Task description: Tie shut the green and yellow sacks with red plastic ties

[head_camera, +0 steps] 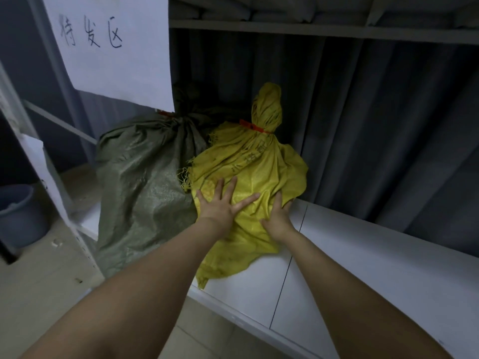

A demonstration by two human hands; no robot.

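Two sacks share the shelf [363, 242]: the yellow sack [248, 161], its neck cinched by a red tie [252, 126], and the green sack [140, 172] touching its left side. My left hand [220, 203] lies flat, fingers spread, on its front; my right hand [278, 216] presses its right flank open-palmed, likely steadying it upright.

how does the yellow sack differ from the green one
The yellow sack has the left hand and right hand on it; the green sack is untouched. The yellow sack's tied neck shows whole; the green sack's is partly behind the paper sign. Both sit on the shelf with red ties.
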